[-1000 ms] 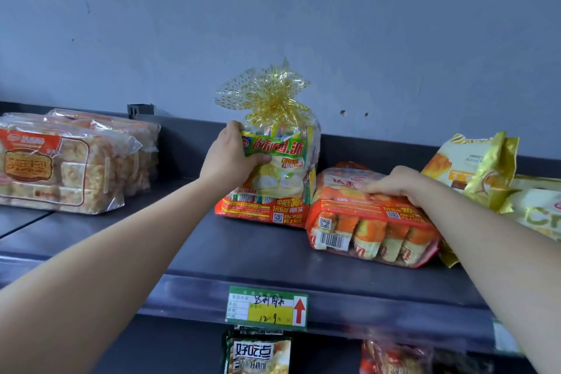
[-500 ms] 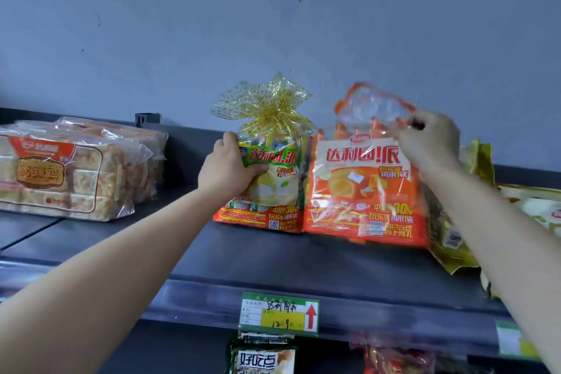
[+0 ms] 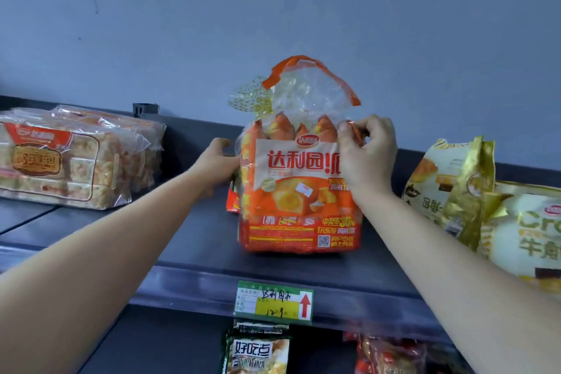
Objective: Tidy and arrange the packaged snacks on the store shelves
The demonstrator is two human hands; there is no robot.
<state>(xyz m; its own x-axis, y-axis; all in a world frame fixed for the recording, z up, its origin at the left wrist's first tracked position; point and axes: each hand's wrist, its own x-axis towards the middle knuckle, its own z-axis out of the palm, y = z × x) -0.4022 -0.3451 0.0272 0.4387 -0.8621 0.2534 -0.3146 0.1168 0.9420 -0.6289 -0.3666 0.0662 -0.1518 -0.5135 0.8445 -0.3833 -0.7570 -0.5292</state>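
Head view: right hand (image 3: 365, 158) pinches the soft, crinkly orange bag (image 3: 299, 191) near its top; left hand (image 3: 217, 161) steadies the hidden bag behind, its fingers unseen.

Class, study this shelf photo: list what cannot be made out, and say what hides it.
- Green bag with gold bow: head view, mostly behind the orange pie bag.
- Left hand: fingertips hidden by the orange bag; grip unclear.
- Cream bag: cut by right edge.
- Price tag: handwriting too small.

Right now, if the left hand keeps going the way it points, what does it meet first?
The left hand points right, toward the bow-tied bag tucked behind the orange bag. It looks already at that bag's side, though depth is unclear.
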